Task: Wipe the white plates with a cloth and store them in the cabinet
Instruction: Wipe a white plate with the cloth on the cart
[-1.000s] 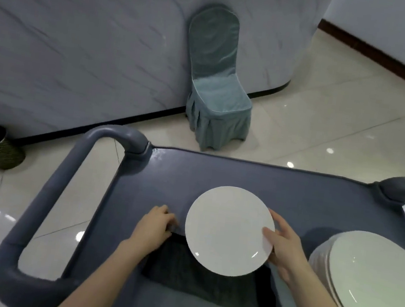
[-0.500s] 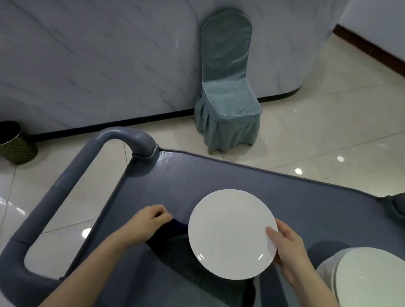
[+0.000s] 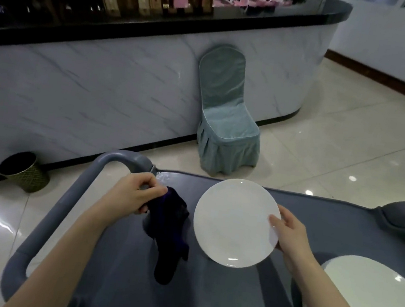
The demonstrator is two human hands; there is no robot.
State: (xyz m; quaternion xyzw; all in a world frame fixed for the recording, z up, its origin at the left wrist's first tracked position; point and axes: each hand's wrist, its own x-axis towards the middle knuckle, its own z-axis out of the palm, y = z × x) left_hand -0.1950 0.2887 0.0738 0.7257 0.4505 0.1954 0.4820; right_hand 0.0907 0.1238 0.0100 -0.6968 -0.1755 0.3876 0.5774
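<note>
Now the left hand has pinched the cloth up off the cart; the right hand grips 1 plate, so wiping looks next.

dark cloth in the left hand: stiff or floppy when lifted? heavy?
Probably floppy: the dark cloth hangs in a limp, bunched fold below the left hand that pinches its top. Likely light, since a pinch alone seems to carry it. Its lower end looks to trail near the cart top, so it may drag.
</note>
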